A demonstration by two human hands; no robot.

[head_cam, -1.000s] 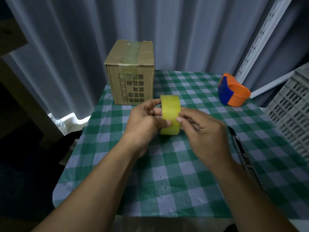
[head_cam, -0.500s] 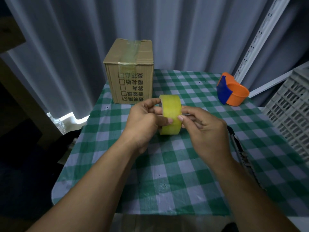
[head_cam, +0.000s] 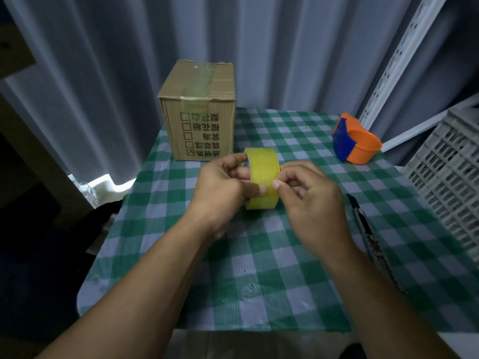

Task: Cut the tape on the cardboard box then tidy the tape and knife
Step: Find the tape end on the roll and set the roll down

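Observation:
A yellow tape roll (head_cam: 263,174) stands on edge above the middle of the checked table, held between both hands. My left hand (head_cam: 220,187) grips its left side, thumb across the front. My right hand (head_cam: 308,200) pinches at the roll's outer surface with thumb and forefinger. The cardboard box (head_cam: 199,112) sits at the table's back left, a strip of tape running over its top and down the front. A dark utility knife (head_cam: 368,237) lies on the cloth to the right of my right wrist, partly hidden by my forearm.
An orange and blue tape dispenser (head_cam: 356,142) sits at the back right of the green checked tablecloth (head_cam: 259,268). A white plastic crate (head_cam: 451,182) stands off the right edge. Grey curtains hang behind; the floor at left is dark.
The roll and both hands have stayed nearly in place. My right fingers have shifted slightly on the roll's outer surface.

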